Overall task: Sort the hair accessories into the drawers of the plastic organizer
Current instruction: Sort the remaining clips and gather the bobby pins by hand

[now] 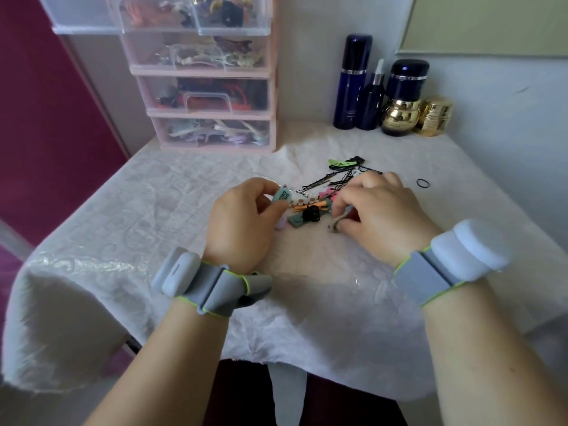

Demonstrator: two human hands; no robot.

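Note:
A pile of hair accessories [310,210] lies mid-table: black bobby pins [332,181], a green clip [339,163], orange and pink clips, a dark green bow with a black claw. My left hand [242,222] pinches a small teal clip [282,195] at the pile's left edge. My right hand [378,213] presses down on the pile's right side, fingers closed on a beige clip [338,222]. The pink plastic organizer [212,116] stands at the back left, its clear drawers filled; the top drawer [196,13] is pulled out.
A black hair tie [423,183] lies alone to the right of the pile. Dark blue bottles [352,84] and gold jars [433,115] stand at the back right against the wall. A white embossed cloth [138,226] covers the table; its near edge drops off just before me.

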